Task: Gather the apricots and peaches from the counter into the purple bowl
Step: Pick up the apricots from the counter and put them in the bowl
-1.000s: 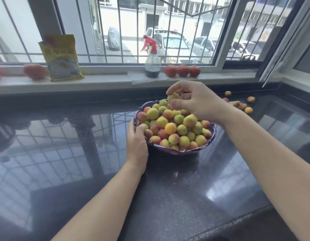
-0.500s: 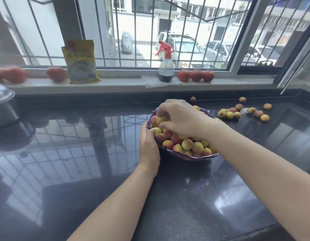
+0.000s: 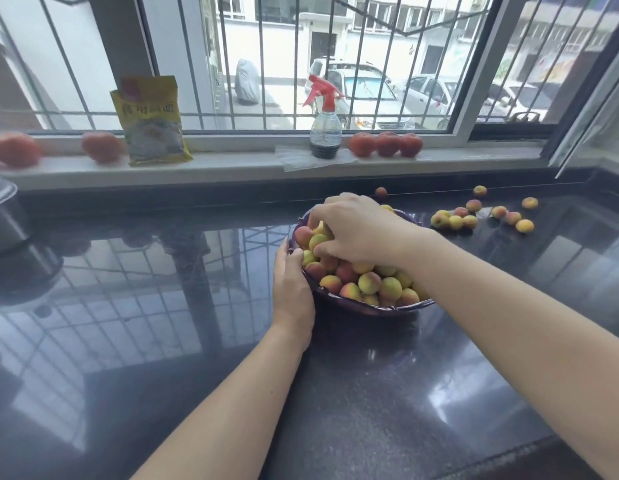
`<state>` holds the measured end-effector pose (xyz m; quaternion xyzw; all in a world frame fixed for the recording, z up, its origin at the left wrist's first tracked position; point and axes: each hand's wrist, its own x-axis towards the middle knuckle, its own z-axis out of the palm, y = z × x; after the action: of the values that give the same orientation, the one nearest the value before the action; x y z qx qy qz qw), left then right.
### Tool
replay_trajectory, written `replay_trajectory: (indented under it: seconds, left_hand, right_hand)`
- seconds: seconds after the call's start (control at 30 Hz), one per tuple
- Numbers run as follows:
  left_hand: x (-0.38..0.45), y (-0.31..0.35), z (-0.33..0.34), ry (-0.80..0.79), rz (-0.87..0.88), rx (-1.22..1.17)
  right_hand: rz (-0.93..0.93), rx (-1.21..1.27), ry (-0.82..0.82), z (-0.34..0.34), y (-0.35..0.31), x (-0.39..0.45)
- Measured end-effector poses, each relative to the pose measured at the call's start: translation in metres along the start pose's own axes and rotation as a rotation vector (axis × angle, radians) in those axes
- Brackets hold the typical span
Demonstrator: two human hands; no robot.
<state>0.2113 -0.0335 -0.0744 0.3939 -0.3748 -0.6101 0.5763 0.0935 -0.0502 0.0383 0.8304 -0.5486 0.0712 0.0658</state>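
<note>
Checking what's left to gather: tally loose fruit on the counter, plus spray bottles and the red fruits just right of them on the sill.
Small yellow-red loose fruits on the dark counter: 11
Clear spray bottle with red trigger: 1
Round red fruits on the white sill: 3
Total: 15

text: I'm seeing printed characters across the top of the yellow packet (image 3: 150, 121) on the windowsill, too blurred for me to read | spray bottle (image 3: 325, 131): I spot no legible label | parked cars outside: no plates I can make out | nothing else readable
</note>
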Motion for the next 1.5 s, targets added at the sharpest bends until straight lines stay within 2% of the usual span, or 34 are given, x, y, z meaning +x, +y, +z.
replay_trajectory:
  seconds: [0.13, 0.23, 0.33, 0.47, 0.6, 0.7, 0.77, 0.93, 1.0, 1.07, 1.3, 1.43, 1.5]
  left_hand:
    - [-0.001, 0.002, 0.001, 0.009, 0.025, 0.002]
    - [0.0, -0.001, 0.001, 0.014, 0.041, 0.011]
    - [0.001, -0.003, 0.002, 0.003, 0.06, 0.032]
    - [0.005, -0.006, 0.001, 0.025, 0.067, 0.058]
    - [0.005, -0.007, 0.001, 0.031, 0.066, 0.085]
    - [0.017, -0.002, -0.006, 0.1, 0.072, 0.175]
    - [0.027, 0.002, -0.012, 0.085, 0.116, 0.249]
    - [0.038, 0.004, -0.021, -0.013, 0.103, 0.279]
    - [0.04, 0.002, -0.021, -0.012, 0.1, 0.281]
    - [0.042, 0.001, -0.022, 0.001, 0.096, 0.276]
    - [0.041, 0.001, -0.02, 0.017, 0.113, 0.252]
    - [0.04, 0.002, -0.019, 0.023, 0.119, 0.252]
    - [0.041, 0.002, -0.018, 0.025, 0.122, 0.26]
  right_hand:
    - [0.206, 0.325, 0.267, -0.026, 0.039, -0.012]
    - [0.498, 0.405, 0.429, -0.015, 0.1, -0.024]
    - [0.744, 0.627, 0.421, 0.027, 0.147, -0.042]
    - [0.827, 0.78, 0.384, 0.065, 0.166, -0.048]
    - [0.831, 0.978, 0.299, 0.063, 0.18, -0.022]
    - [0.801, 1.052, 0.201, 0.067, 0.195, 0.004]
    - [0.754, 0.936, 0.097, 0.076, 0.208, 0.022]
    - [0.585, 0.486, -0.025, 0.106, 0.248, 0.077]
    - [0.548, 0.292, -0.103, 0.118, 0.258, 0.095]
    - [0.528, 0.206, -0.146, 0.123, 0.261, 0.106]
    - [0.423, 0.157, -0.036, 0.124, 0.251, 0.107]
    - [0.408, 0.252, -0.023, 0.105, 0.235, 0.087]
    - [0.44, 0.362, 0.045, 0.088, 0.225, 0.07]
